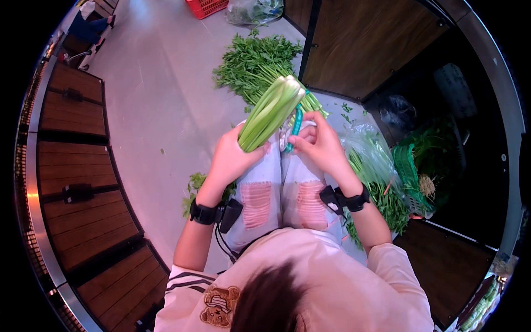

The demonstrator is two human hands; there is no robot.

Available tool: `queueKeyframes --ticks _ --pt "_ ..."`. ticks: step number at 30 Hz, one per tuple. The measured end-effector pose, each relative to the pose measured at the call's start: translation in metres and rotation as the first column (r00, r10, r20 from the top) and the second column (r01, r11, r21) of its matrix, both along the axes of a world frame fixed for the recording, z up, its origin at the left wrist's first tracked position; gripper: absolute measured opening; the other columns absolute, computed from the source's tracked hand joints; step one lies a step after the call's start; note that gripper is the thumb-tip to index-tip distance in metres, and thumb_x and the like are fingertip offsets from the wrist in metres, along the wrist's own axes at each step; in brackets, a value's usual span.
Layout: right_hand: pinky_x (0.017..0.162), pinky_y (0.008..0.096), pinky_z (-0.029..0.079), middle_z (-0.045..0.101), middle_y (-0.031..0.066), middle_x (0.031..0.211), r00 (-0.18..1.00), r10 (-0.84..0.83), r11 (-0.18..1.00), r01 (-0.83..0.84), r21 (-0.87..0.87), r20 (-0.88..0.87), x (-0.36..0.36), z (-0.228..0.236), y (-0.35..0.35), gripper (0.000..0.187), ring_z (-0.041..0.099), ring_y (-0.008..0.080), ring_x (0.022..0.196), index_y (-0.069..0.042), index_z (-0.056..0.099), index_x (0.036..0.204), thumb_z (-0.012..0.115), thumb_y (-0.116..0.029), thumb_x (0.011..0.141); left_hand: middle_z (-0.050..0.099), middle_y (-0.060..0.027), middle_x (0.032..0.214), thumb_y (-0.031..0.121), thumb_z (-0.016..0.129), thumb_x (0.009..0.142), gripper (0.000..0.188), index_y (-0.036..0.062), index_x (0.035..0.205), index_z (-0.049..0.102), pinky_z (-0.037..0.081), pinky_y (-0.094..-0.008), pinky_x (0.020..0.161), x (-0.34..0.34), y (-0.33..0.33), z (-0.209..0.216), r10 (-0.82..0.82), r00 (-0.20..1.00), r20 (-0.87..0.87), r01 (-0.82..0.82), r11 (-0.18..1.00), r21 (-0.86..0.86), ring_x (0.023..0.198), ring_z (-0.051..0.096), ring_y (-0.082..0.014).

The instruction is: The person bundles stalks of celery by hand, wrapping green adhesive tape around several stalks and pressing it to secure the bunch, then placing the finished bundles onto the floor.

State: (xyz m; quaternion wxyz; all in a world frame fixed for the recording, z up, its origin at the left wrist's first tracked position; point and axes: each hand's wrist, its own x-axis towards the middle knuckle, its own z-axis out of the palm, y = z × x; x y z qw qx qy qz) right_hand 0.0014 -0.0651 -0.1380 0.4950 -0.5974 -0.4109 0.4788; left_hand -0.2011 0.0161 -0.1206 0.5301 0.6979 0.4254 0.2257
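My left hand (232, 157) is wrapped round a bunch of celery (271, 113), its pale cut ends pointing up and away from me above my knees. Some leaves (194, 182) show beside my left forearm, probably the bunch's leafy end. Between the thumb and fingers of my right hand (321, 145) is a teal tape-like strip (297, 124), just right of the stalks. Whether the strip goes round the bunch cannot be made out. Beyond my hands, a pile of leafy green stalks (257, 63) lies on the floor.
To my right lie more greens under a clear plastic bag (365, 141), beside a green basket (406, 169) at a dark open cabinet (464, 144). A red crate (206, 8) and a filled plastic bag (253, 11) stand far ahead. Wooden cabinets (83, 171) line the left; a person (86, 27) is far left.
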Motion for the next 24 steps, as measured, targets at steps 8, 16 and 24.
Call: queueKeyframes --ticks 8,16,24 --pt "0.06 0.0324 0.047 0.057 0.0097 0.078 0.88 -0.033 0.995 -0.015 0.096 0.473 -0.013 0.008 -0.006 0.032 0.058 0.0238 0.062 -0.006 0.055 0.113 0.064 -0.002 0.082 0.07 -0.0137 0.09 0.022 0.075 0.071 0.042 0.0023 0.107 0.064 0.051 -0.0329 0.078 -0.004 -0.001 -0.005 0.026 0.998 -0.052 -0.023 0.998 0.064 0.083 0.068 -0.0226" --pt "0.08 0.0345 0.046 0.052 0.0092 0.107 0.673 -0.044 0.856 -0.356 0.376 0.739 0.022 0.01 -0.006 0.039 0.055 0.0221 0.093 -0.012 0.068 0.102 0.058 0.009 0.07 0.068 -0.0065 0.088 0.015 0.076 0.073 0.037 -0.0024 0.103 0.063 0.049 -0.028 0.076 -0.005 0.0 -0.001 0.028 0.998 -0.053 -0.028 1.0 0.011 0.08 0.06 -0.0106" --pt "0.075 0.0359 0.05 0.064 0.0062 0.084 0.427 0.206 0.687 -0.704 0.181 0.88 0.041 0.033 0.006 0.03 0.061 0.0259 0.08 -0.01 0.068 0.096 0.067 0.002 0.068 0.069 -0.0127 0.087 0.017 0.074 0.073 0.037 -0.0011 0.103 0.064 0.05 -0.0316 0.075 -0.001 -0.002 0.003 0.033 0.99 -0.136 -0.014 0.99 0.141 0.078 0.065 -0.0175"
